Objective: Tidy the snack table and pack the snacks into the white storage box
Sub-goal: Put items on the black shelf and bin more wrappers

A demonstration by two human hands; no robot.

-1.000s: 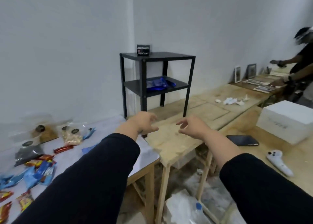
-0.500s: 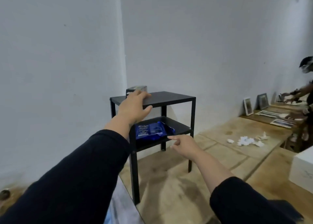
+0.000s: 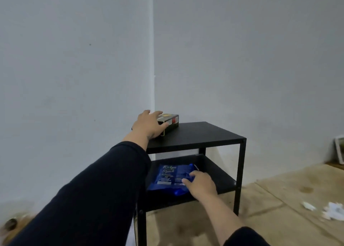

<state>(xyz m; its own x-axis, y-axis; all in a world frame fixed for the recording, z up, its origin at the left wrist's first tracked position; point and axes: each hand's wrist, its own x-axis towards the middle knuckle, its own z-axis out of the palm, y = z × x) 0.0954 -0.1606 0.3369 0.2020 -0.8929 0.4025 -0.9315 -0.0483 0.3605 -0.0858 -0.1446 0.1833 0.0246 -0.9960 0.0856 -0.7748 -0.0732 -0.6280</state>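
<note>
A black two-tier metal shelf (image 3: 201, 134) stands on the wooden tabletop in the wall corner. At its top back left lies a small black box (image 3: 171, 122) with red and yellow print. My left hand (image 3: 148, 124) grips the box's near end, thumb across its front face. A blue snack bag (image 3: 170, 175) lies flat on the lower tier. My right hand (image 3: 201, 184) touches the bag's right part with thumb and index finger on top. The white storage box is out of view.
The wooden tabletop (image 3: 260, 208) spreads around the shelf. White paper scraps (image 3: 333, 211) lie at the right edge, and a white picture frame (image 3: 339, 149) leans on the wall behind them. A blurred round object (image 3: 11, 224) sits at the bottom left.
The view has swung away from the snack table and closed in on the shelf. My left hand settled on the black box, and my right hand reached into the lower tier onto the blue bag.
</note>
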